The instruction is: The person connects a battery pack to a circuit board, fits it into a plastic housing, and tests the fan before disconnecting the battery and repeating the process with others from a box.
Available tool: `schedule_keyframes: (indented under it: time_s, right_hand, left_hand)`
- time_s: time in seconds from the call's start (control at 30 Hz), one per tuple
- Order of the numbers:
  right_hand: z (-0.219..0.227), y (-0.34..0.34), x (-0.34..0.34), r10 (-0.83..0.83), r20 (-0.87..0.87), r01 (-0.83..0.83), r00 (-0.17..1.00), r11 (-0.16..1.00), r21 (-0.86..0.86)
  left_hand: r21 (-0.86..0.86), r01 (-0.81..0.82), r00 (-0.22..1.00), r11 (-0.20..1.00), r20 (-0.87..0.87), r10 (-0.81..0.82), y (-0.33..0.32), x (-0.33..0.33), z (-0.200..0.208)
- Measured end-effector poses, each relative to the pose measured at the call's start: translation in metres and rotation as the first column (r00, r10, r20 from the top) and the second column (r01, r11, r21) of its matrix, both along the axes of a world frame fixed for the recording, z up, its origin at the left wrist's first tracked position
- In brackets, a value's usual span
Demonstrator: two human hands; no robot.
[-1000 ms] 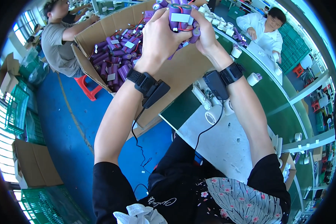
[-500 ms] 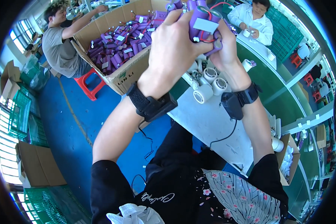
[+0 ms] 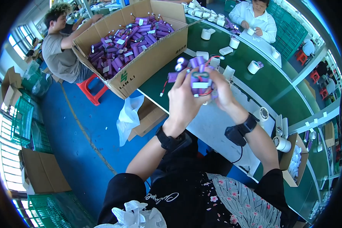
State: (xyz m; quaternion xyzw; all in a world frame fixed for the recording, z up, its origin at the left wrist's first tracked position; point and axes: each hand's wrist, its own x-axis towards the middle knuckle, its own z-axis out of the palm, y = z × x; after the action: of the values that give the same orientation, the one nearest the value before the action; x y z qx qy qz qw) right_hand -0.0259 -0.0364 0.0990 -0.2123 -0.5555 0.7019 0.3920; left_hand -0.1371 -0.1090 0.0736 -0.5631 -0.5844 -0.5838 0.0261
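Both my hands are closed around a cluster of purple battery packs point(image 3: 200, 85) with white labels, red wires and small white connectors. My left hand point(image 3: 183, 103) grips the cluster from the left and my right hand point(image 3: 225, 93) from the right. The cluster is above the grey work surface point(image 3: 212, 131), and one connector dangles at its left. Fingers hide part of the packs, and motion smears them a little. Beyond my left hand stands an open cardboard box point(image 3: 155, 60) heaped with more purple battery packs point(image 3: 127, 43).
White cylindrical housings point(image 3: 261, 114) stand on the work surface and green conveyor point(image 3: 231, 60). At right is a small carton point(image 3: 292, 167) of white pieces. One person point(image 3: 64, 45) sits at left; another point(image 3: 256, 22) works across the conveyor. A red stool point(image 3: 93, 89) stands on the blue floor.
My hands have come down and nearer with the battery packs, away from the box's right side. The box and the conveyor behind them now show more fully.
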Motion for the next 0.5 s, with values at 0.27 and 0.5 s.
schedule_keyframes:
  time_s: [0.27,0.5]
  right_hand:
    - [-0.047,0.043,-0.074,0.046,0.27,-0.059,0.962,0.997,0.04]
    - [-0.041,0.058,-0.098,-0.006,0.646,-0.094,0.764,0.988,0.12]
  left_hand:
    - [-0.117,0.03,0.931,0.993,0.364,0.015,0.024,-0.057,-0.06]
    - [-0.196,-0.027,0.864,0.98,0.489,0.121,0.051,-0.077,-0.087]
